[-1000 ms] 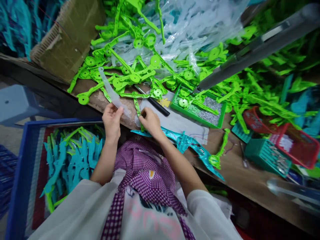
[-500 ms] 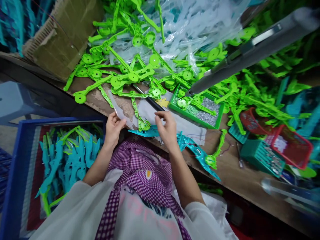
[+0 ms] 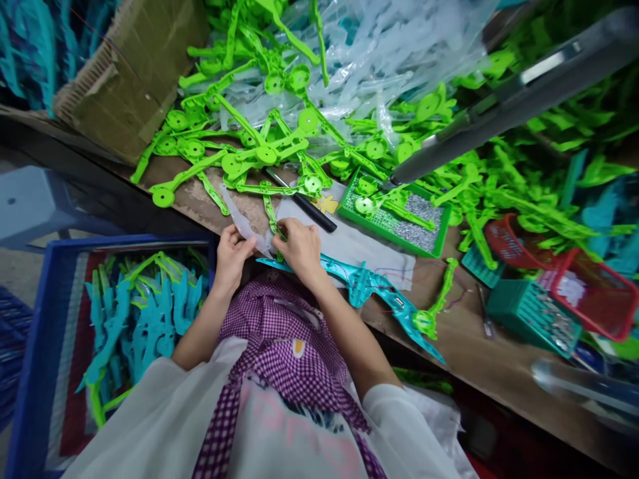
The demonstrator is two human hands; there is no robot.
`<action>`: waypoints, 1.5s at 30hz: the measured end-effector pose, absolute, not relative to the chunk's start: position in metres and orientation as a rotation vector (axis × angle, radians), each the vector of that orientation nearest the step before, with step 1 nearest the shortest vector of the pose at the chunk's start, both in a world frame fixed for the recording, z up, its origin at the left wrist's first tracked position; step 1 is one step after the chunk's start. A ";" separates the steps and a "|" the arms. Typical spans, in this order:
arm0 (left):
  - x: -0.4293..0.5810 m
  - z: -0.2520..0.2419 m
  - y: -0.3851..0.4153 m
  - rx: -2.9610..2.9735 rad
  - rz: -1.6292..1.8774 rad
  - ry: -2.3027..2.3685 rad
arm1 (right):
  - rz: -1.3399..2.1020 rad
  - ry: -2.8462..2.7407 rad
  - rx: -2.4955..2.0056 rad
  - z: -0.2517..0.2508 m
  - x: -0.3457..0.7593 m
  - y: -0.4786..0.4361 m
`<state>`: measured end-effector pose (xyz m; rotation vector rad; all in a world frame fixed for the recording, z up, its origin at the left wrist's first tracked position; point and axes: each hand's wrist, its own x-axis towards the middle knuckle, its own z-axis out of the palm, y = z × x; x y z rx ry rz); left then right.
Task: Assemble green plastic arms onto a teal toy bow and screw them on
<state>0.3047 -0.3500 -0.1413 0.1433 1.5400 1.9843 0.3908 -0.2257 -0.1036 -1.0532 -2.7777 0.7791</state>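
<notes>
Translucent plastic is in my left hand (image 3: 231, 263): a thin strip (image 3: 241, 218) pinched between thumb and fingers. My right hand (image 3: 300, 247) has its fingers curled at the lower end of a green arm (image 3: 268, 204); whether they grip it or merely press it I cannot tell (they cover the contact). Beneath that hand, a teal piece (image 3: 360, 282) lies along the near edge of the bench (image 3: 464, 342).

Risks noted: a sideways knock from my right forearm could push the teal piece off the edge; the thin wires (image 3: 392, 274) beside it could snag or get trapped; the strip looks flexible and could crease if forced; a second green arm (image 3: 442, 299), loosely placed, could slip away.
</notes>
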 end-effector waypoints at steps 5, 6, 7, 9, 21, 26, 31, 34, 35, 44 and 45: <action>0.303 -0.141 -0.348 0.125 1.982 1.512 | 0.783 -2.768 -1.101 -0.104 0.388 -0.227; 0.303 -0.141 -0.348 0.127 1.982 1.511 | 0.777 -2.766 -1.116 -0.104 0.387 -0.228; 0.302 -0.142 -0.347 0.133 1.982 1.512 | 0.773 -2.765 -1.128 -0.104 0.387 -0.228; 0.302 -0.142 -0.347 0.153 1.979 1.514 | 0.782 -2.767 -1.137 -0.104 0.386 -0.227; 0.302 -0.147 -0.347 0.194 1.966 1.541 | 0.767 -2.793 -1.157 -0.105 0.383 -0.227; 0.300 -0.146 -0.348 0.184 1.957 1.550 | 1.097 -2.756 -1.044 -0.101 0.389 -0.209; 0.299 -0.149 -0.347 0.191 1.949 1.548 | 1.247 -2.746 -0.985 -0.095 0.388 -0.194; 0.299 -0.151 -0.347 0.222 1.946 1.545 | 1.170 -2.822 -1.021 -0.094 0.381 -0.192; 0.299 -0.151 -0.348 0.225 1.946 1.541 | 1.137 -2.855 -1.034 -0.094 0.378 -0.191; 0.300 -0.151 -0.346 0.212 1.955 1.545 | 1.142 -3.083 -0.906 -0.086 0.363 -0.175; 0.300 -0.151 -0.346 0.204 1.957 1.549 | 1.074 -3.112 -0.910 -0.086 0.362 -0.176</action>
